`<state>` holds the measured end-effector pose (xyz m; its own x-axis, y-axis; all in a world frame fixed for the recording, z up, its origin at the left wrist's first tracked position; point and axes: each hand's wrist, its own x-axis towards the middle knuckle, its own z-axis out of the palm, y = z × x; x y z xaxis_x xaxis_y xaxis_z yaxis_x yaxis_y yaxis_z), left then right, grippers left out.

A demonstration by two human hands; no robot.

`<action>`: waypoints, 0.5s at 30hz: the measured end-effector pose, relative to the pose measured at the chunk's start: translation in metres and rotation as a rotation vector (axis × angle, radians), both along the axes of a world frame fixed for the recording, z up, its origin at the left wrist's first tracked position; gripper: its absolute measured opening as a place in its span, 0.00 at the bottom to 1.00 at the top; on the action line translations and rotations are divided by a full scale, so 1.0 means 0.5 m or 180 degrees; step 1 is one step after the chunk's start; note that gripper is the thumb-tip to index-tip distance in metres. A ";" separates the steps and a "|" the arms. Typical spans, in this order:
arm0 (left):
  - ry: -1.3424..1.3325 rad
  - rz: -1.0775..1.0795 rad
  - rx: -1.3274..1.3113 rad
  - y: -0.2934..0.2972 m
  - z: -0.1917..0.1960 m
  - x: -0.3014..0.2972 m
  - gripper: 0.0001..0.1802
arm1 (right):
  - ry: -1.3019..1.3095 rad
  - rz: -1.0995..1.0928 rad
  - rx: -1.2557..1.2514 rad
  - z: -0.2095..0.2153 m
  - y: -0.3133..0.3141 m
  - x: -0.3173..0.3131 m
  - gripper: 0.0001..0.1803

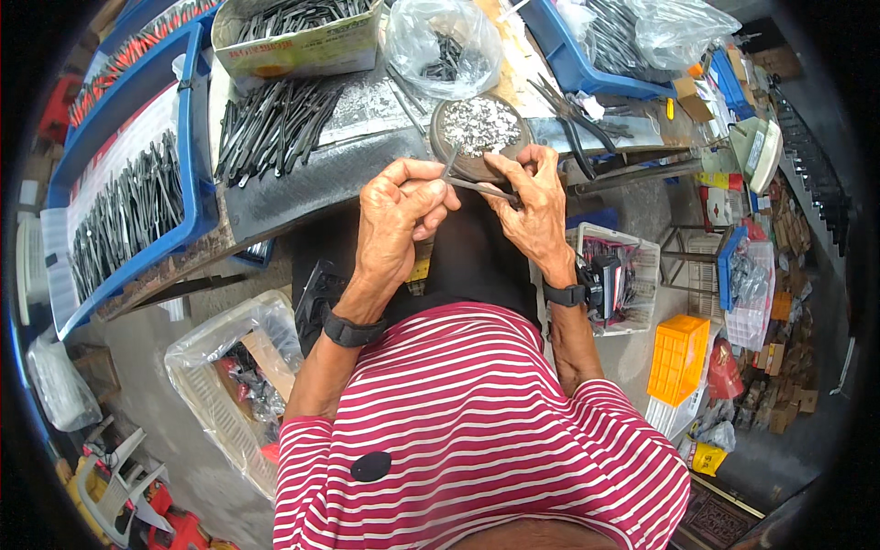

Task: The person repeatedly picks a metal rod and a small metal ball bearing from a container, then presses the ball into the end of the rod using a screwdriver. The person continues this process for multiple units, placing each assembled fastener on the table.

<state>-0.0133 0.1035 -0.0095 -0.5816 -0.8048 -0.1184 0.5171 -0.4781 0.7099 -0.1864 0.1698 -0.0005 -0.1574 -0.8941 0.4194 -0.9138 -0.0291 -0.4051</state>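
My left hand [401,213] and my right hand [530,203] are raised close together at the bench edge. A thin dark metal strip [478,188] spans the gap between them, its ends pinched in the fingers of both hands. A second slim piece [451,159] sticks up from the left fingertips; its lower end is hidden. Just beyond the hands stands a round dish [440,117] with many small silvery-white bits [478,125] in it. Long-handled pliers [576,128] with dark handles lie on the bench, right of the dish.
Loose dark strips [275,128] lie on the bench left of the dish, below a cardboard box [302,57]. A clear plastic bag [431,37] holds more. Blue trays [197,174] flank the work area. Crates [197,367] stand on the floor beside my legs.
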 end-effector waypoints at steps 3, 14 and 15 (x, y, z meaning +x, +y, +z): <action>-0.0045 -0.0031 0.0002 0.001 0.000 -0.003 0.10 | -0.0146 0.0080 -0.0079 0.001 0.000 0.000 0.19; 0.0021 0.0187 0.0040 0.011 0.002 -0.007 0.08 | -0.0725 0.0350 -0.0254 -0.001 -0.019 0.003 0.07; 0.0023 0.0195 0.0040 0.012 0.001 -0.008 0.08 | -0.0712 0.0322 -0.0238 0.003 -0.021 0.006 0.07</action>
